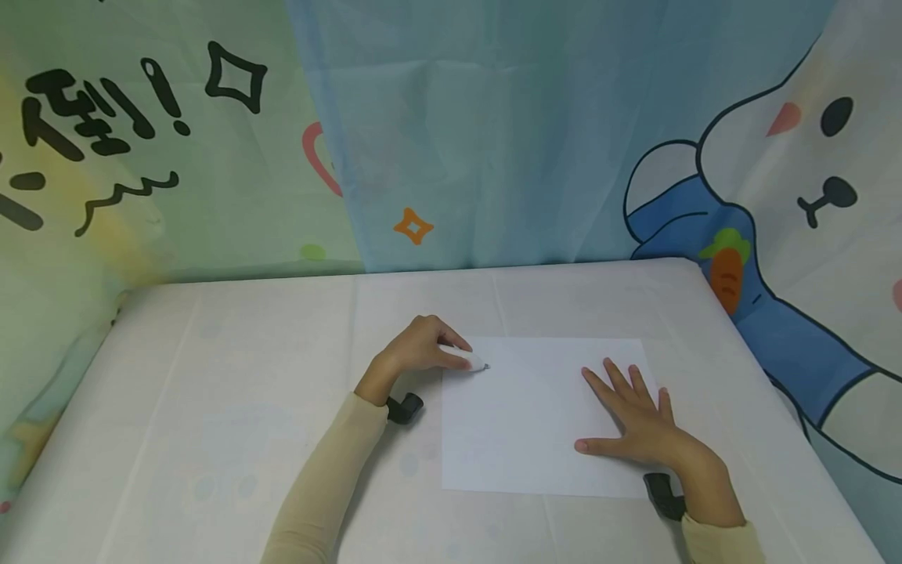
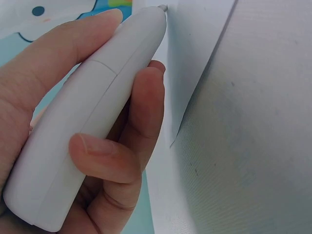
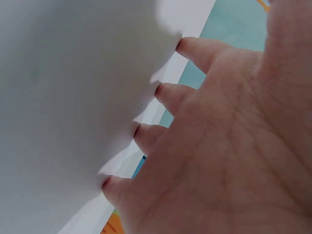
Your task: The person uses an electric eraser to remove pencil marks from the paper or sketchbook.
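My left hand (image 1: 421,345) grips a thick white pen-like tool (image 2: 73,131) with a small metal tip; its exact kind cannot be told. In the head view, the tip points right over the upper left part of a blank white sheet of paper (image 1: 521,423). Thumb and fingers wrap around the smooth barrel in the left wrist view, where a paper corner (image 2: 190,63) shows beside it. My right hand (image 1: 637,427) lies spread over the right part of the sheet. In the right wrist view its fingertips (image 3: 168,91) press down on the paper (image 3: 73,97).
A white cloth (image 1: 268,376) covers the table, whose far edge meets a printed curtain (image 1: 493,141). On the right, a cartoon rabbit print (image 1: 789,219) hangs along the table's side. Each wrist wears a dark camera mount (image 1: 405,409).
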A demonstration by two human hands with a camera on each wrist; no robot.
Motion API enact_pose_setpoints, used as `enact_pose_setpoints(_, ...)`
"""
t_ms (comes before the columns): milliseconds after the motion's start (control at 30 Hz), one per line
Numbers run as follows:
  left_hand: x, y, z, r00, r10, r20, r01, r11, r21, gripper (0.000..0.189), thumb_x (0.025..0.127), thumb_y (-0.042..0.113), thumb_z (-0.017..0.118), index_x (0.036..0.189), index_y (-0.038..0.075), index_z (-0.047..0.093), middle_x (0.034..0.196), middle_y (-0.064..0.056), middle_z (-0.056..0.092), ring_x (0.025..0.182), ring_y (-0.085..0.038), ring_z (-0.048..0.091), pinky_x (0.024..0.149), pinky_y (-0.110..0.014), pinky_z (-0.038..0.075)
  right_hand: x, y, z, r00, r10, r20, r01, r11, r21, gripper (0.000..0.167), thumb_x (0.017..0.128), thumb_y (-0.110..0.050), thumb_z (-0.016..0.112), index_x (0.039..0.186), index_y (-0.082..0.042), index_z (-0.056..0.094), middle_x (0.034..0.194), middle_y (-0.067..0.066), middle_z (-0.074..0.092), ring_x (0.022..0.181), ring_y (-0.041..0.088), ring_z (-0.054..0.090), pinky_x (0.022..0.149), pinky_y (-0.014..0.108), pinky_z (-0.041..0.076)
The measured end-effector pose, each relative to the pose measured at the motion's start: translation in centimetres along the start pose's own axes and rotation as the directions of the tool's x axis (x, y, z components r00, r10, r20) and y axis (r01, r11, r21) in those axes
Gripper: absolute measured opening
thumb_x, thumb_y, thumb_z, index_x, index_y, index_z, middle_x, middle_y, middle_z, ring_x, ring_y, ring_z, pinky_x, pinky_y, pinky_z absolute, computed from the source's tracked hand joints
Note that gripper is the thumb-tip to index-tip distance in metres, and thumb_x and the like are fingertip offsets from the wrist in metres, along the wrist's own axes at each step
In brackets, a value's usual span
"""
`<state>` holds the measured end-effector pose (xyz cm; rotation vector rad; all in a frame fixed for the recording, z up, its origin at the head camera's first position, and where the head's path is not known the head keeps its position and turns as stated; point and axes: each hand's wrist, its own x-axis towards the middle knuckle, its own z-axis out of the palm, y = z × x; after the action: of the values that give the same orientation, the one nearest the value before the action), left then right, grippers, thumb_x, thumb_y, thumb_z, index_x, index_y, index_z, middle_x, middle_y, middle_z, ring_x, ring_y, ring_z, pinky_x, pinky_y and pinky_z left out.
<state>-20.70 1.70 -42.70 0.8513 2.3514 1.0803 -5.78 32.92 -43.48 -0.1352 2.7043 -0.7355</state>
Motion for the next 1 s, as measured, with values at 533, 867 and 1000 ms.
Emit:
enact_pose_setpoints(533, 0.03, -0.11, 0.06, 0.999, 0.001, -0.039, -0.001, 1.0, 0.007, 0.025, 0.081, 0.018, 0.08, 0.103, 0.006, 0.078, 0.108, -0.007, 0.073, 0.11, -0.021, 0.064, 0.096, -0.033, 0.048, 0.01, -0.02, 0.02, 1.0, 0.003, 0.001, -0.003, 1.0, -0.01, 0.11, 0.071, -0.052, 0.08, 0.154, -0.009, 0.022, 0.158, 0.031, 0.001, 0.14, 0.055, -0.014, 0.097, 0.078, -0.015)
enact_pose_setpoints(867, 0.16, -0.23, 0.23, 0.998, -0.002, -0.061, 0.002, 1.0, 0.0, 0.026, 0.081, 0.017, 0.08, 0.104, 0.006, 0.077, 0.107, -0.008, 0.073, 0.109, -0.021, 0.064, 0.093, -0.031, 0.049, -0.02, 0.06, 0.03, 1.0, -0.007, -0.002, 0.007, 1.0, -0.009, 0.11, 0.071, -0.052, 0.08, 0.154, -0.009, 0.022, 0.158, 0.031, 0.001, 0.14, 0.056, -0.013, 0.097, 0.078, -0.015)
enact_pose_setpoints(1000, 0.12, -0.23, 0.27, 0.998, 0.002, -0.065, -0.002, 1.0, -0.001, 0.025, 0.081, 0.016, 0.08, 0.104, 0.005, 0.077, 0.107, -0.008, 0.073, 0.107, -0.021, 0.064, 0.087, -0.026, 0.049, -0.01, 0.09, 0.06, 1.0, -0.008, -0.003, 0.008, 1.0, -0.009, 0.11, 0.071, -0.052, 0.08, 0.154, -0.008, 0.022, 0.158, 0.031, 0.002, 0.14, 0.056, -0.013, 0.097, 0.078, -0.015)
